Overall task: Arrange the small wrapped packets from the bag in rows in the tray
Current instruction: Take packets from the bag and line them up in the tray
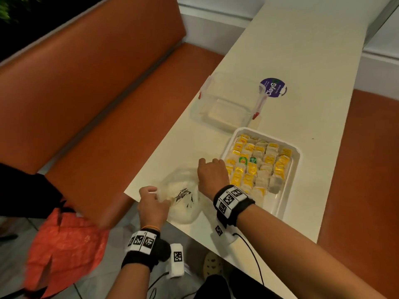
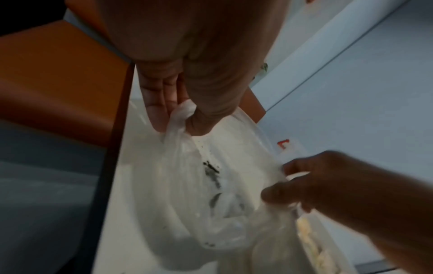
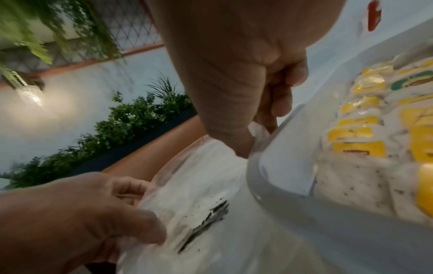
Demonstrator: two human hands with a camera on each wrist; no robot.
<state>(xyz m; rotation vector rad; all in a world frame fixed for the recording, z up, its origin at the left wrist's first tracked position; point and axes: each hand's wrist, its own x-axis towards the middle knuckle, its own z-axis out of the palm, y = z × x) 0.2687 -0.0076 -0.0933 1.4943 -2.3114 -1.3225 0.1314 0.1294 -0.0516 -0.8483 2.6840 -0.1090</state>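
Note:
A clear plastic bag (image 1: pixel 183 199) lies on the cream table beside the white tray (image 1: pixel 289 190); dark crumbs show inside it and no packets can be seen in it. My left hand (image 1: pixel 151 201) pinches the bag's near-left edge (image 2: pixel 180 118). My right hand (image 1: pixel 212 173) pinches the bag's far edge (image 3: pixel 255 135) right against the tray's rim (image 3: pixel 276 185). The tray holds several rows of yellow and white wrapped packets (image 1: pixel 259 167), with two green ones (image 1: pixel 248 160) among them.
An empty clear lidless container (image 1: pixel 226 104) with red clips stands beyond the tray, next to a purple round sticker (image 1: pixel 273 87). An orange bench (image 1: pixel 86 93) runs along the table's left edge. An orange bag (image 1: pixel 64 251) sits on the floor below.

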